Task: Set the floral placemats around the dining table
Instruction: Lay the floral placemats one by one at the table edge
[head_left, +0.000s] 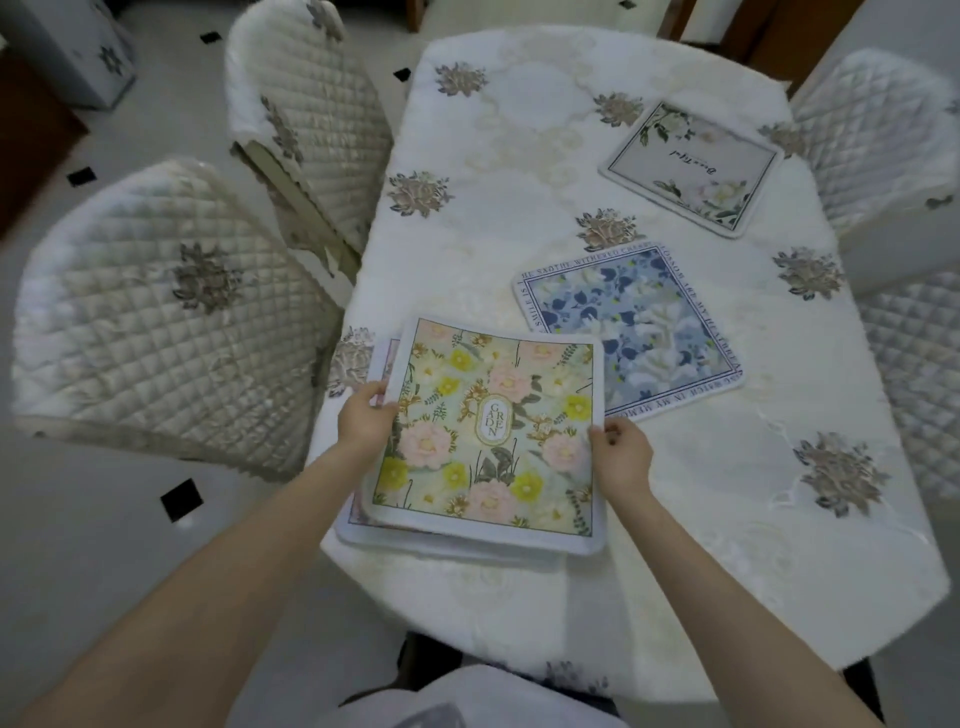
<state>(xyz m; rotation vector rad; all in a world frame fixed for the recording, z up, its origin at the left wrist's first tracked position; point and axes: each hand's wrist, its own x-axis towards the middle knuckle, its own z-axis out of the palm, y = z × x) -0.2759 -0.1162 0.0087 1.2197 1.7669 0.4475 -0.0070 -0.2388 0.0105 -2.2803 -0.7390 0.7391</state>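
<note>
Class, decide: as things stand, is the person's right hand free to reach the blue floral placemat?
Probably not yet. The right hand grips the green floral placemat together with the left hand. The blue floral placemat lies close, nothing covering it.

A: How's your lighting?
B: Soft, even, fairly bright; your arms throw almost no shadow on the bench (675, 519).
A: Sharpness?
B: Slightly soft throughout. Your wide lens bows the chairs (156, 338) at the edges.
</note>
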